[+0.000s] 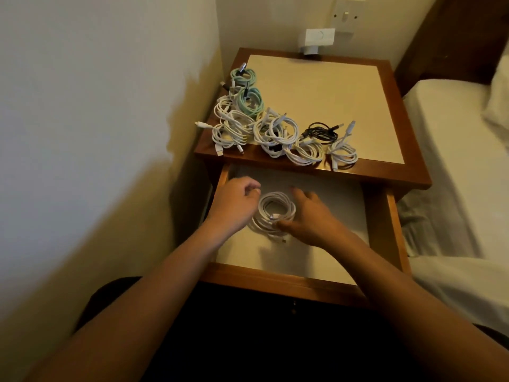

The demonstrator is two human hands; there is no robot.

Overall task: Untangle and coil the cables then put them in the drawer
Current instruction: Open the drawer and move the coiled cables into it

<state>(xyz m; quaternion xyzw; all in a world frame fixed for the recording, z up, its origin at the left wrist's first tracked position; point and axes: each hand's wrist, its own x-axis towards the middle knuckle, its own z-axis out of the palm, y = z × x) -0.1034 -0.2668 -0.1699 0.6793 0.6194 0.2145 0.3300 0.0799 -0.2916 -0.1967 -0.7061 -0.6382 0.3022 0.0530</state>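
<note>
Open drawer (391, 230) — coil (287, 205) central, off walls

Dim warm light, soft blur, wide-angle bending at edges

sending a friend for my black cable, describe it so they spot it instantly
Find the wooden nightstand beside the bed. Coiled cables crowd the left and front of its top; the black cable sits near the right end, behind two white coils. It is the only plainly black coil; the rest are white or mint green.
</note>
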